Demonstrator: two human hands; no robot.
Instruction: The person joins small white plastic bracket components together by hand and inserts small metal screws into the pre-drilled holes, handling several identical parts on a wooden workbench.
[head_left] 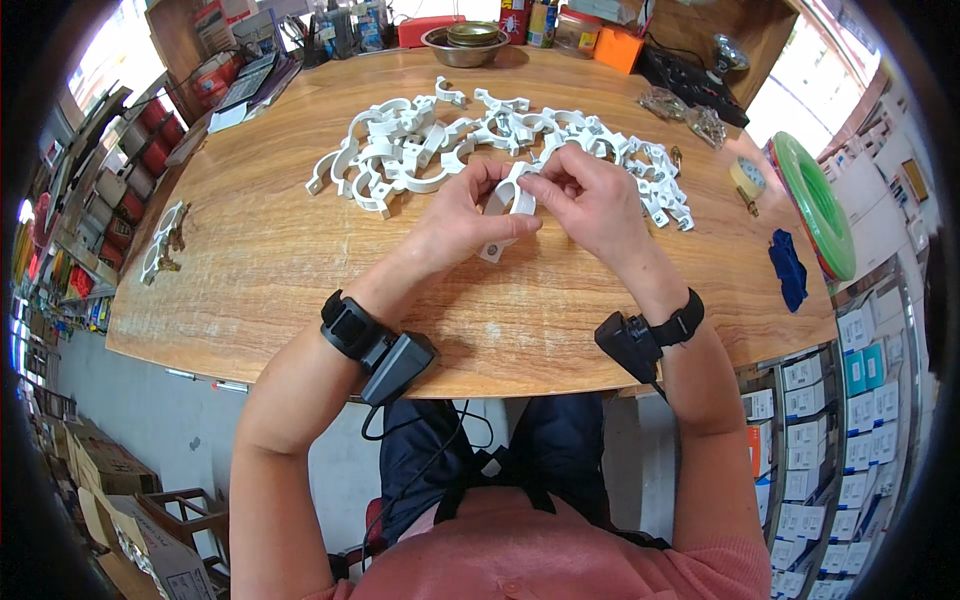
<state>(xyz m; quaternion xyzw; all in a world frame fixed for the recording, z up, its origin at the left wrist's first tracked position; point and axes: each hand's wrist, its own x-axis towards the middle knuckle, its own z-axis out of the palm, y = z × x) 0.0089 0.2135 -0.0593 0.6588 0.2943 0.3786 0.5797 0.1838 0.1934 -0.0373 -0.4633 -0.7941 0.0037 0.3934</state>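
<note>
Between my two hands, over the middle of the table, is a white plastic pipe clamp (493, 250). My left hand (450, 222) grips it from the left, thumb across its lower part and fingers behind. At its upper end, the thumb and fingers of my right hand (598, 205) are pinched together against it; whether they also hold a small screw is hidden. Just beyond my hands spreads a loose pile of white pipe clamps (405, 122), with smaller ones (658, 192) at its right end. A few more clamps (158, 243) lie apart near the table's left edge.
Along the back of the wooden table (300, 320) stand a metal bowl (463, 54), an orange box (618, 49) and jars. To the right lie clear bags of small parts (705, 125), a tape roll (746, 176), a dark blue cloth (788, 270) and a green coil (822, 210).
</note>
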